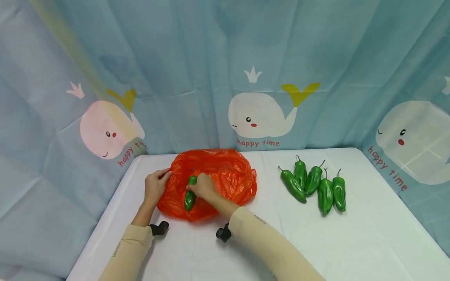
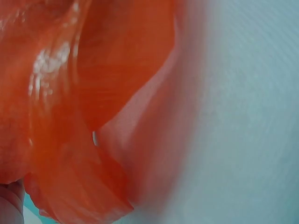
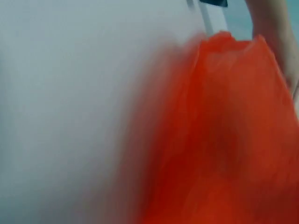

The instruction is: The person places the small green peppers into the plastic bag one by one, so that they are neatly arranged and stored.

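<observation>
A red plastic bag [image 1: 225,187] lies spread with its mouth open on the white table in the head view. My left hand [image 1: 154,187] pinches the bag's left rim between thumb and fingers. Over the bag's mouth, my right hand [image 1: 204,186] grips a green pepper [image 1: 190,198], its stem pointing away from me. The left wrist view is filled by the bag's red film [image 2: 56,140], with a bit of the left hand [image 2: 11,203] at the lower left corner. In the right wrist view the bag [image 3: 233,130] blurs and hides the right hand and the pepper.
Several green peppers [image 1: 313,181] lie in a loose group to the right of the bag on the white table [image 1: 274,234]. A light blue curtain [image 1: 197,78] with printed whales hangs behind and at the sides of the table.
</observation>
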`<action>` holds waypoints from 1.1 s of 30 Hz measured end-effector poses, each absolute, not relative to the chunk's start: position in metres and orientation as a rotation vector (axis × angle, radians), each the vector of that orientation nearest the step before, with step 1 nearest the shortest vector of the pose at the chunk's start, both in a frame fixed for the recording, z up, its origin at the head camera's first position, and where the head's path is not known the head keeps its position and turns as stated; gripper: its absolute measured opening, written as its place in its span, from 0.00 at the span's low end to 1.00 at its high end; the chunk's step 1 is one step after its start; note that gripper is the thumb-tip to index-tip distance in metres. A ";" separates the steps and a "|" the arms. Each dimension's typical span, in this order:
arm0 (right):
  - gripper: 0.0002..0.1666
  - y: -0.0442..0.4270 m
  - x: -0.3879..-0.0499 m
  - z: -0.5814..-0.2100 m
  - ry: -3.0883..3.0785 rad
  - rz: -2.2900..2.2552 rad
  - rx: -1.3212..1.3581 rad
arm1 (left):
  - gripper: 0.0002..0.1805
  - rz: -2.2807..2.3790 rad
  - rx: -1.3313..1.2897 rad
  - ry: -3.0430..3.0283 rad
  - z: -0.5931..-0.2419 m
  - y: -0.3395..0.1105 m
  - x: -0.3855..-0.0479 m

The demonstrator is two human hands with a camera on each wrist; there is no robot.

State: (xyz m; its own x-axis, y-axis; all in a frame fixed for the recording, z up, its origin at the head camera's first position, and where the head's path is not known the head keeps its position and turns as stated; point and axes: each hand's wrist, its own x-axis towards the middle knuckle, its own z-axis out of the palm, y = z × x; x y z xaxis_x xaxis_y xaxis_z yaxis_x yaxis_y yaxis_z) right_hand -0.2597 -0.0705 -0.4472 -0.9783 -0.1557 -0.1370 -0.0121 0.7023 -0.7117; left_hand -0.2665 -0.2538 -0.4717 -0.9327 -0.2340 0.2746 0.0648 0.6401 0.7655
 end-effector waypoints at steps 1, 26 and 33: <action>0.20 -0.067 -0.261 -0.446 2.721 -1.156 -0.163 | 0.17 -1.198 0.136 -2.512 -0.471 -0.254 -0.267; 0.29 0.027 -0.245 -0.412 2.769 -1.240 -0.741 | 0.17 -1.179 0.134 -2.499 -0.472 -0.256 -0.261; 0.28 0.075 -0.241 -0.413 2.935 -1.160 -0.728 | 0.19 -1.205 0.133 -2.534 -0.468 -0.254 -0.260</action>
State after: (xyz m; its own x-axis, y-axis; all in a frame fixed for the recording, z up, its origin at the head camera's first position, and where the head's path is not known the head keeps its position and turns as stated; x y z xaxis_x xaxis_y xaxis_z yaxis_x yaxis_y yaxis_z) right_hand -0.2406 0.0754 -0.4127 -0.8945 -0.3716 0.2485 -0.4410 0.6431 -0.6260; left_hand -0.2599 -0.2542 -0.4684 -0.9410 -0.2228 0.2549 0.0571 0.6377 0.7682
